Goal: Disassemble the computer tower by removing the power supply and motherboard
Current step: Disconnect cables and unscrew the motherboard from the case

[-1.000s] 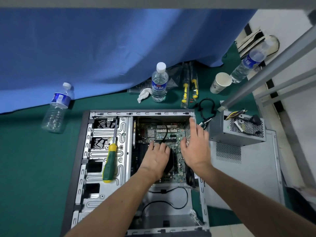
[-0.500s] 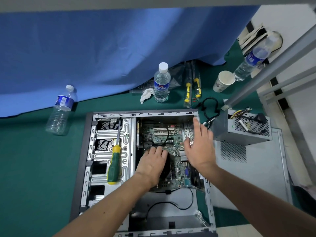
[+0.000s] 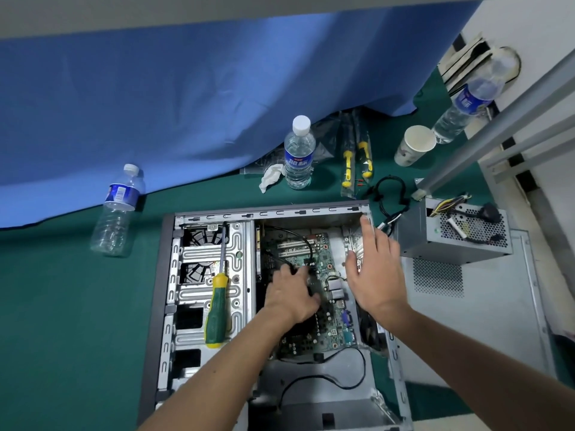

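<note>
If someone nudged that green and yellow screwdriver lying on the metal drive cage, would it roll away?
The green and yellow screwdriver probably would roll a little: its handle looks rounded. The ribbed metal drive cage under it might catch it. It looks stiff and light enough to lift one-handed.

Case walls hem in the motherboard; a black cable loops across it. Open space lies above; the power supply crowds the right wall outside.
</note>
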A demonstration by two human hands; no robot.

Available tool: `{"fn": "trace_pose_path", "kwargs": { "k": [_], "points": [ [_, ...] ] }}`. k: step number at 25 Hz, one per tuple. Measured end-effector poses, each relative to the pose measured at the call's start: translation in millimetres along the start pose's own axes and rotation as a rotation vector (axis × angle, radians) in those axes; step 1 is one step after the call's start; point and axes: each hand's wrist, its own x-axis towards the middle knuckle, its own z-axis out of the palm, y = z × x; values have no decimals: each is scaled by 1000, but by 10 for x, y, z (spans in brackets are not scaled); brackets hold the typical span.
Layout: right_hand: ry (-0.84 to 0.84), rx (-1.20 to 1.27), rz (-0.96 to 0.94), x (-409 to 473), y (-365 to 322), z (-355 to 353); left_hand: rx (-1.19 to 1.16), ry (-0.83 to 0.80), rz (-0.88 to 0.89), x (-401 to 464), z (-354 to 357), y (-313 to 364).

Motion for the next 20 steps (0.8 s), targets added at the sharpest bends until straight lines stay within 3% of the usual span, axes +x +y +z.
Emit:
{"fn": "trace_pose_path", "kwargs": {
  "k": [5, 7, 10, 12, 15, 18, 20],
  "points": [
    [6, -6, -3, 11, -3, 5, -113, -78, 106, 282, -101, 110],
    [2, -1, -6, -8, -2, 1, -218, 22, 107, 327, -176, 74],
    [4, 0, -10, 0, 0, -5, -554, 222, 119, 271, -248, -7],
    [-1, -1, -13, 1, -3, -6, -773, 248, 119, 203, -243, -10],
    [-8, 3, -10, -8, -4, -18, -1090, 197, 91, 185, -283, 79],
    [-1, 7, -13, -6, -5, -27, -1573, 93, 83, 234, -397, 128],
    [-4, 1, -16, -10, -14, -27, -1524, 61, 99, 247, -405, 91]
  ]
}}
